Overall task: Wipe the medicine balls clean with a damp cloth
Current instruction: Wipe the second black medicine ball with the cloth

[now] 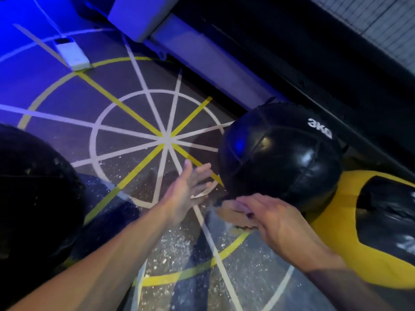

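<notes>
Two hands at a black ball
Left hand [187,187] and right hand [267,217] (blurred) reach with straight, released fingers beside the ball [280,151].

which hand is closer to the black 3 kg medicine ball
Right. The right hand sits just under the 3 kg medicine ball's lower edge, fingers extended. The left hand is open beside its lower left, slightly farther.

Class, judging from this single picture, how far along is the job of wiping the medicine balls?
Done: nothing shows as finished; no cloth is visible. In hand: both open hands, left hand and right hand, reach for the glossy black leather medicine ball marked 3KG. Left: that ball, the dark ball at the left edge, and the yellow-and-black ball.
</notes>
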`<state>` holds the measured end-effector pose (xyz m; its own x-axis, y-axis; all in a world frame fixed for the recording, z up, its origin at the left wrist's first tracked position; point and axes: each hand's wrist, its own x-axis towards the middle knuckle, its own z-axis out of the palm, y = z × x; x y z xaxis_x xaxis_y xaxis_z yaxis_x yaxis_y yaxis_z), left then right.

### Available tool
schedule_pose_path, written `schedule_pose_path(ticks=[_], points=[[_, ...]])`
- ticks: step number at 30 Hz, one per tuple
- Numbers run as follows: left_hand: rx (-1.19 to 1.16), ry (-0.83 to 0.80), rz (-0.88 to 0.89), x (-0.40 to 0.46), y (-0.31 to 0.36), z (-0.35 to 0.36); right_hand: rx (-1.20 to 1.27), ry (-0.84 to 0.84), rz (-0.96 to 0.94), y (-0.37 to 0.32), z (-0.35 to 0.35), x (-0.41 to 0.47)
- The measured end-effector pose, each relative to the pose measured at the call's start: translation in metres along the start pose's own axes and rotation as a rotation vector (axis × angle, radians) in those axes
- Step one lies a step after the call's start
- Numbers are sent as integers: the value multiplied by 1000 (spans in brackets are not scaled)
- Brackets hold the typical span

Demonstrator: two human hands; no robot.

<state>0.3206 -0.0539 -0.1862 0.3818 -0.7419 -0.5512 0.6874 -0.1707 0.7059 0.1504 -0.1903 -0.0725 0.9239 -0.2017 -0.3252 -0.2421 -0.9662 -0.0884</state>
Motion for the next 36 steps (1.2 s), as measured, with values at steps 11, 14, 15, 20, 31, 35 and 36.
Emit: schedule_pose_path(ticks=[11, 14, 15, 20, 31, 35, 36], points=[[310, -142, 241, -11, 14, 60, 706, 557, 532, 48, 12, -36], [273, -104, 283, -8, 12, 55, 885, 574, 534, 34, 19, -30], [277, -100, 300, -5, 12, 53, 985, 575, 541, 31, 23, -28], [402, -57, 351, -15, 8, 45, 1529, 491, 563, 8, 46, -16], [1110, -306, 636, -145, 53, 74, 1641, 272, 431, -42, -29, -93], [1353, -149, 832, -207, 71, 97, 1523, 219, 380, -78, -85, -132], [1366, -134, 876, -223, 79, 101, 1502, 213, 358, -86, -97, -141]])
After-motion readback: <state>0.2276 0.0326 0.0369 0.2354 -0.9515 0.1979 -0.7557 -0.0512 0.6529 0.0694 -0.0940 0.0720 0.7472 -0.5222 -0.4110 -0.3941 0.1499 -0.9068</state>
